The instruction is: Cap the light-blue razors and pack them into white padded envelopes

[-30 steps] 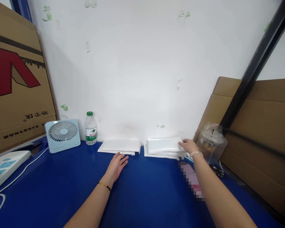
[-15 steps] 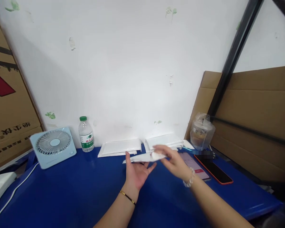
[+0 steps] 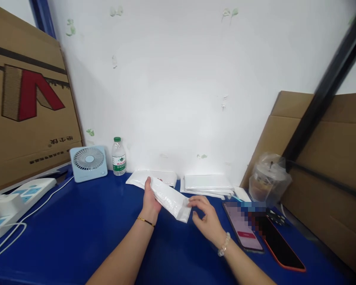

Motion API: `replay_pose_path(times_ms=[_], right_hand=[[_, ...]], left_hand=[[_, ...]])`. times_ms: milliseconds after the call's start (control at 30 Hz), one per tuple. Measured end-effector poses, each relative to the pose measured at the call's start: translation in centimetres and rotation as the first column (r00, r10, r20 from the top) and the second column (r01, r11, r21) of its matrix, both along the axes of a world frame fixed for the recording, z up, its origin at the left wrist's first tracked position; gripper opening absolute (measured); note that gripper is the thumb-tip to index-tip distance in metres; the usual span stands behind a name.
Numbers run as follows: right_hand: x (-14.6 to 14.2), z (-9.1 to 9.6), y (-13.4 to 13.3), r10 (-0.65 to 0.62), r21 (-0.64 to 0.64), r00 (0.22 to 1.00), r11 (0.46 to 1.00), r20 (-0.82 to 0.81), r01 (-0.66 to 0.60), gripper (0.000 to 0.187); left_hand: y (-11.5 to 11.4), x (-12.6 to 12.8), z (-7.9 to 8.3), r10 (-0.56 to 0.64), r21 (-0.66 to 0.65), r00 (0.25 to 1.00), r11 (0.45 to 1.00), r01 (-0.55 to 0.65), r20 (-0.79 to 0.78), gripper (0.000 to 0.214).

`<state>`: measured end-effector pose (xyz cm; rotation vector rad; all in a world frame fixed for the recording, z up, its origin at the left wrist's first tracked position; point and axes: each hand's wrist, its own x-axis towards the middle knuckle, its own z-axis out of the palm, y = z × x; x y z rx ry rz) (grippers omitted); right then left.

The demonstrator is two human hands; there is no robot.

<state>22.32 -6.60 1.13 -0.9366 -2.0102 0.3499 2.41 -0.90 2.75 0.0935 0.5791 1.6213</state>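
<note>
My left hand [image 3: 150,200] grips a white padded envelope [image 3: 170,199] from below, thumb up along its left end, holding it tilted above the blue table [image 3: 77,233]. To the right of the envelope's lower end hovers my right hand [image 3: 206,219], fingers loosely curled and holding nothing, a fingertip close to that end. Behind them, against the wall, lie two stacks of white envelopes: a left stack [image 3: 163,177] and a right stack [image 3: 206,184].
A small blue fan [image 3: 88,162] and a water bottle [image 3: 118,157] stand at the back left. A white power strip [image 3: 14,198] with cable lies far left. Two phones [image 3: 255,229] and a bagged drink cup [image 3: 268,180] sit right. Cardboard leans on both sides.
My right hand took an envelope off the right stack and brought it toward me. My left hand rose from the table and now holds it; the right hand has let go.
</note>
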Motion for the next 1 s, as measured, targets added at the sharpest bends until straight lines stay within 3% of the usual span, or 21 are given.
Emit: replay_pose_path(times_ms=[100,200,267,400,500,667,833,1000], right_hand=[[-0.2,-1.5,1.4,-0.056,-0.198,0.983,0.98,-0.174,0.021,0.051],[-0.5,-3.1,2.2,-0.065,-0.287,0.996,0.957,-0.068,0.043,0.092],[-0.5,-4.0,2.5,-0.058,-0.334,0.998,0.94,0.036,0.066,0.103],[-0.6,-5.0,2.4,-0.039,-0.348,0.967,0.929,0.252,0.128,0.106],[-0.9,-4.8,2.1,-0.036,-0.308,0.938,0.94,0.344,0.149,0.107],[-0.8,-4.6,1.9,-0.018,-0.244,0.936,0.963,0.351,0.11,0.105],[-0.7,-4.8,1.8,-0.005,-0.238,0.94,0.967,0.341,0.092,0.1],[-1.0,-4.6,1.5,-0.021,-0.208,0.932,0.973,0.362,0.103,0.099]], left_hand=[[0.1,1.2,0.5,0.124,-0.006,0.986,0.992,-0.125,-0.108,0.031],[0.2,2.6,0.2,0.181,0.05,0.97,0.983,-0.175,-0.164,0.032],[0.2,3.2,-0.3,0.202,0.099,0.959,0.978,-0.186,-0.198,0.033],[-0.6,3.5,-1.2,0.311,0.204,0.908,0.944,-0.261,-0.279,0.037],[-1.3,3.3,-1.2,0.339,0.276,0.879,0.928,-0.252,-0.336,0.041],[-2.2,2.6,-0.1,0.376,0.358,0.853,0.901,-0.246,-0.36,0.04],[-2.6,1.3,0.7,0.43,0.447,0.752,0.872,-0.202,-0.499,0.035],[-2.9,0.9,2.3,0.406,0.466,0.78,0.869,-0.167,-0.476,0.041]])
